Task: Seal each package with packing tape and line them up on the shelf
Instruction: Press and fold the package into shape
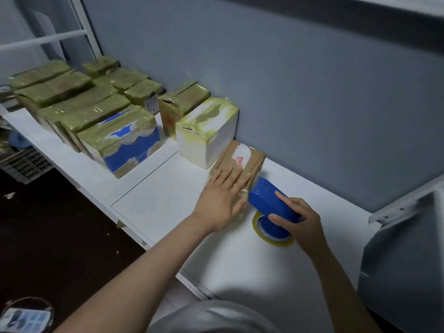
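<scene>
White shelf [168,203] against the grey wall: left hand [222,203] lies flat, fingers straight, pressing the brown cardboard package [242,162], while right hand [296,218] grips the blue tape dispenser [269,200] touching its near right end

Packages [101,111] crowd left — shelf [312,207] right open

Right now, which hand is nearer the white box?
Left. The left hand presses flat on the brown package beside the white box; the right hand grips the blue tape dispenser, farther off.
</scene>
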